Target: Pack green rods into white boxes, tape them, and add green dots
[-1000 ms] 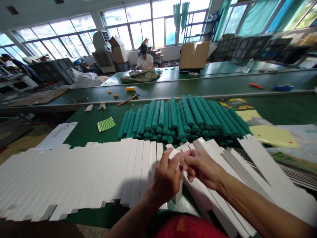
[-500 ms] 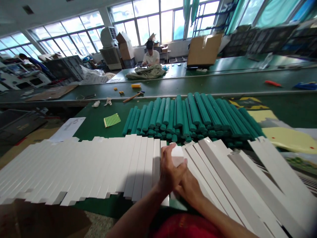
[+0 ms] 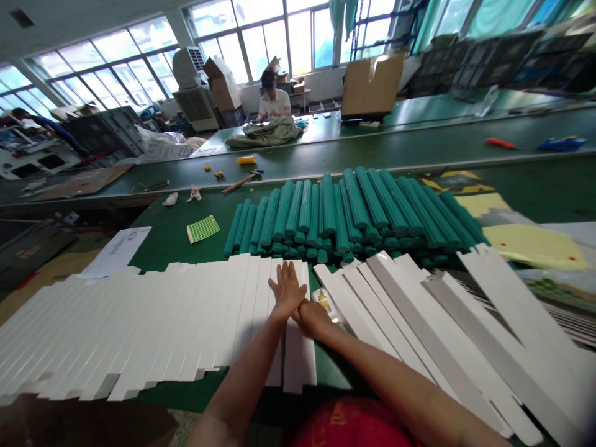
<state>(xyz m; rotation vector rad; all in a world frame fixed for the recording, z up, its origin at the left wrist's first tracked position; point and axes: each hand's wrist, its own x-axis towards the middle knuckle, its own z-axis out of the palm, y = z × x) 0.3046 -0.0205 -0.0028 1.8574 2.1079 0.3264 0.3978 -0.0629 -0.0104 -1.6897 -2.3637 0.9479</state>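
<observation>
White boxes (image 3: 186,316) — left hand (image 3: 287,289) splayed flat on them, empty, right hand (image 3: 313,319) curled — hold unclear

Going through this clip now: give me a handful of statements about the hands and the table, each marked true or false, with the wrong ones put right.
1. The left hand is spread over the white boxes. True.
2. The right hand is held far apart from the left hand. False: in this view the two hands meet.
3. The green ribbed rods are piled beyond the white boxes. True.
4. The hammer lies on top of the green ribbed rods. False: it lies apart from them, beyond the pile's left part.
5. The sheet of green dots lies to the left of the green ribbed rods. True.
</observation>
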